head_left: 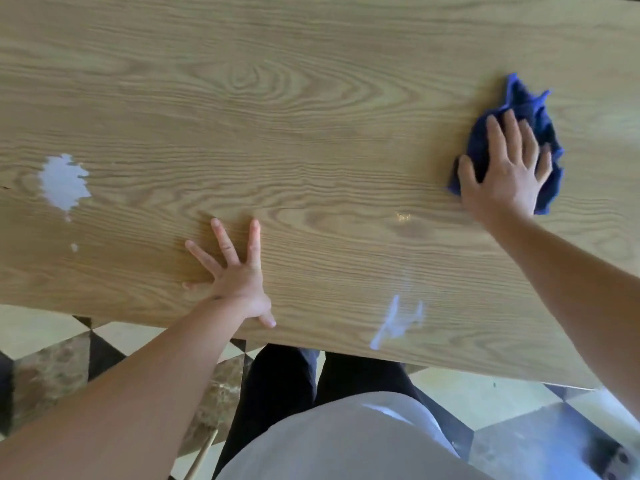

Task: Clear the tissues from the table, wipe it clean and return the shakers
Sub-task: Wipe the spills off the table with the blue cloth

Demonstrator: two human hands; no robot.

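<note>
Both hands lie flat on the table: right hand fingers straight atop the blue cloth, left hand splayed, empty.

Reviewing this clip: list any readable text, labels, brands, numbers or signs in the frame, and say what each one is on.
None: no word, number, label or sign can be read in this view.
The wooden table shows only grain and white patches, one of which is a white spill.
The blue cloth under the right hand shows no tag or print.
The left hand rests flat on bare wood.
</note>
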